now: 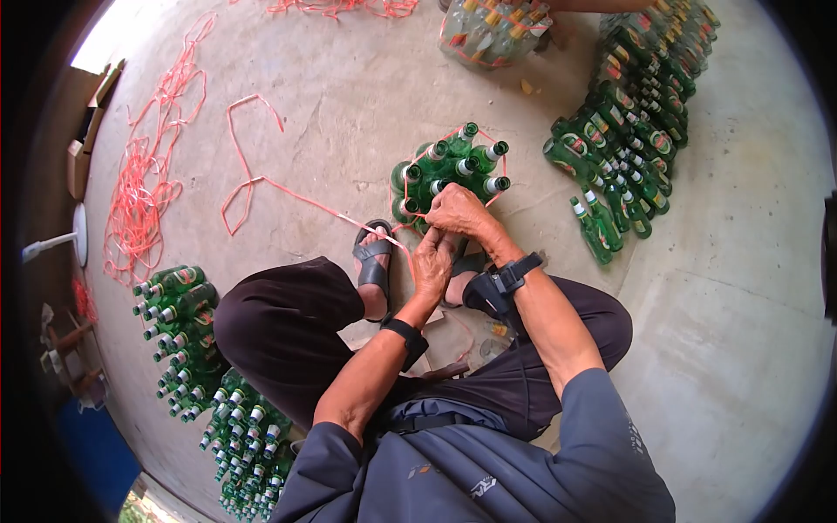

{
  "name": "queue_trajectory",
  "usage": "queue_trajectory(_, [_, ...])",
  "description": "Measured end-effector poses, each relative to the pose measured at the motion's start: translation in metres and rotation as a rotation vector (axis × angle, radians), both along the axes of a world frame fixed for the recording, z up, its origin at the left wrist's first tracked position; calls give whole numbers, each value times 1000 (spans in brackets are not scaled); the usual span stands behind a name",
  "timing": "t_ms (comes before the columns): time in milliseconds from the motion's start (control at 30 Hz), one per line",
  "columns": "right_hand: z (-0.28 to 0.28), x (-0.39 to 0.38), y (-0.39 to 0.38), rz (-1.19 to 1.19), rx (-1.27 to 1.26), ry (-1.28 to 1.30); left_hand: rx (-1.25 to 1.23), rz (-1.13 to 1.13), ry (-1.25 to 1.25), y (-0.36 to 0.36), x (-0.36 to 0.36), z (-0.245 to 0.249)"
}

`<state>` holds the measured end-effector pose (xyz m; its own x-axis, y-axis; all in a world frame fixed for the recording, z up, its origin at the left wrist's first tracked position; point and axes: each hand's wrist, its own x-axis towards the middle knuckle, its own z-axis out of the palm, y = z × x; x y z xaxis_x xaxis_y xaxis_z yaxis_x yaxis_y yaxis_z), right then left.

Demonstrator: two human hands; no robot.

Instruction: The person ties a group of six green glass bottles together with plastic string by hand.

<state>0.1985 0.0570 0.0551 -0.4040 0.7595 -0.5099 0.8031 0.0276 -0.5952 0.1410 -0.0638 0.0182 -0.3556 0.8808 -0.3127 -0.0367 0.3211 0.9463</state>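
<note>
A cluster of green glass bottles (453, 170) stands on the concrete floor in front of me, ringed by a red plastic string (288, 193). My right hand (460, 213) rests against the near side of the cluster, fingers closed on the string there. Just below it, my left hand (432, 264) pinches the same string, which runs off taut to the left across the floor. Both wrists wear black straps. My sandalled left foot (373, 261) sits next to the hands.
Rows of bundled green bottles lie at the right (628, 131) and the lower left (187, 336). A pile of loose red string (139, 196) lies at the left. A wrapped bundle of clear bottles (493, 30) stands at the top. Cardboard boxes (87, 131) line the left edge.
</note>
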Motion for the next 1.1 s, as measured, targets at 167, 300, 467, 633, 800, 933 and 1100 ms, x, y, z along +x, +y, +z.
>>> queue_trajectory(167, [-9,2,3,-118,-78,185,-64,1,-210,-2,2,-18])
queue_trajectory(300, [-14,5,8,-147,-157,158,-167,-11,-370,0,3,4])
queue_trajectory(467, [-1,2,10,-144,-209,-20,-190,-122,-338,3,9,19])
queue_trajectory(633, [12,-7,7,-26,-80,-156,-191,-173,-415,3,14,17])
queue_trajectory(800, [12,-5,4,-10,-29,-153,-251,-139,-552,1,11,6])
queue_trajectory(933, [1,3,4,40,21,-121,-305,-183,-621,5,10,4])
queue_trajectory(1100, [-4,12,10,128,12,-72,-308,-178,-773,5,17,-6])
